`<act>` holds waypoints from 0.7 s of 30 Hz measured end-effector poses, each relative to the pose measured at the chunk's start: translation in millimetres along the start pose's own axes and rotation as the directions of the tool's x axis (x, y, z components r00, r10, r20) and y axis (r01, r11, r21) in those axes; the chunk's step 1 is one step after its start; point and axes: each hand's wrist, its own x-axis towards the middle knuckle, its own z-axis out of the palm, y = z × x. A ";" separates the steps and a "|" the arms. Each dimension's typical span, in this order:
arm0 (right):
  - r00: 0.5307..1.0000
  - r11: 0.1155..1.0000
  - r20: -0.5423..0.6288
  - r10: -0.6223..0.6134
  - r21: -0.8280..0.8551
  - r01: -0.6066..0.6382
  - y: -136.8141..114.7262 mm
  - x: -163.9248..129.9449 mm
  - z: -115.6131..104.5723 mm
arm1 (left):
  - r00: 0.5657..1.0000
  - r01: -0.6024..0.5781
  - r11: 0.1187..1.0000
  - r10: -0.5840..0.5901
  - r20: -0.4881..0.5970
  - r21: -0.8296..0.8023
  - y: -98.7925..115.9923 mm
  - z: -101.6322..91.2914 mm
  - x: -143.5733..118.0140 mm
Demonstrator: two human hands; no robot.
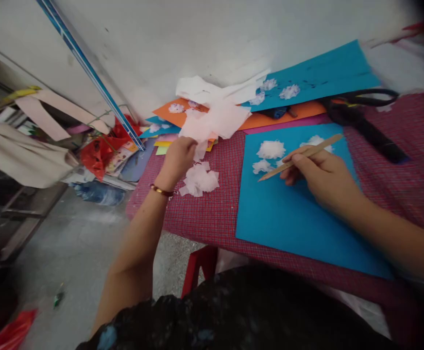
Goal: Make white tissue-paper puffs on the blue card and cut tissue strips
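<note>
My left hand (178,156) pinches a piece of white tissue paper (200,148) just above a small heap of cut tissue squares (199,180) on the red checked tablecloth (212,214). My right hand (321,176) grips a thin wooden stick (301,156), its tip pointing left over a blue paper sheet (288,218). White tissue tufts (270,149) sit stuck on that sheet beside the stick. A larger sheet of thin white tissue (219,119) lies behind my left hand.
Orange (270,119) and blue paper sheets (328,73) lean against the white wall at the back. Black scissors (364,121) lie at the right. Left of the table are red bags (98,150), clutter and a grey floor. A red stool leg (197,267) shows below.
</note>
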 end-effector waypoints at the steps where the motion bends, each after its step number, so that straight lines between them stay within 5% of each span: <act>1: 1.000 1.000 0.014 0.004 -0.002 -0.004 0.5 -0.3 0.5 | 0.996 0.081 0.996 -0.083 -0.044 -0.039 -10.3 -8.4 0.4; 6: 0.999 0.998 0.027 0.036 -0.050 -0.034 -2.9 -2.6 3.0 | 0.962 0.257 0.946 -0.269 -0.036 -0.195 -29.3 -6.9 -6.7; 9: 0.998 0.997 0.035 0.044 -0.066 -0.041 -5.0 -3.0 4.2 | 0.949 0.311 0.931 -0.291 0.124 -0.192 -24.6 8.9 -8.2; 13: 0.998 0.995 0.065 0.013 -0.103 -0.007 -4.3 -2.6 1.9 | 0.875 0.409 0.890 -0.319 0.364 -0.203 -19.9 21.7 -3.9; 16: 0.998 0.989 0.061 -0.021 -0.148 0.030 -4.3 -3.6 -1.5 | 0.837 0.473 0.830 -0.320 0.443 -0.294 -16.9 23.9 -0.8; 21: 0.989 0.980 0.097 -0.113 -0.155 0.127 -4.5 -5.0 -0.5 | 0.913 0.374 0.803 -0.230 0.338 -0.464 8.7 10.5 3.8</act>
